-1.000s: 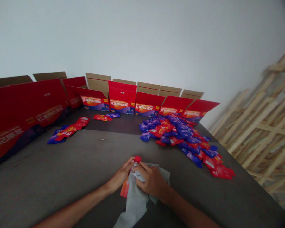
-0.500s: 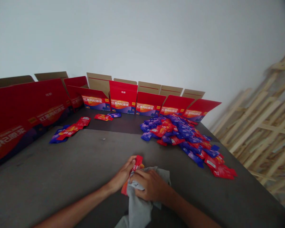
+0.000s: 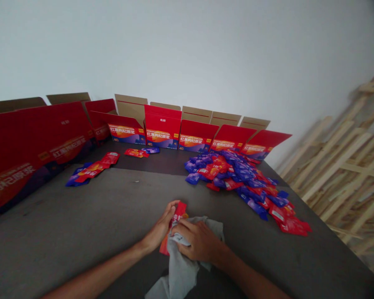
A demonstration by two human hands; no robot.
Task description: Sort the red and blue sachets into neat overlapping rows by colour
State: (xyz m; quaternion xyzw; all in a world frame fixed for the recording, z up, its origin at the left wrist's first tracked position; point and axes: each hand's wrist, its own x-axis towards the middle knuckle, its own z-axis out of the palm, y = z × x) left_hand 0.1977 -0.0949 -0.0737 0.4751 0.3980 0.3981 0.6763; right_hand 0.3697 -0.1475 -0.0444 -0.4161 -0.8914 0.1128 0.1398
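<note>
My left hand (image 3: pixel 160 226) grips a red foil sachet (image 3: pixel 177 216) low on the dark grey table, its upper end showing above my fingers. My right hand (image 3: pixel 199 243) presses a crumpled grey cloth (image 3: pixel 182 270) around the lower part of the sachet, which the cloth mostly hides. The cloth hangs towards the near table edge. Both hands are close together, and a large heap of red and blue sachets (image 3: pixel 237 178) lies ahead to the right of them.
Flat red printed cartons (image 3: pixel 162 128) stand along the far edge, with a long red carton (image 3: pixel 31 149) at the left. A small row of sachets (image 3: pixel 92 173) lies far left. Wooden slat frames (image 3: pixel 339 166) lean beyond the table's right edge.
The red sachet now shows more above my left hand, and the cloth has shifted slightly under my right hand. The view has drifted a little.
</note>
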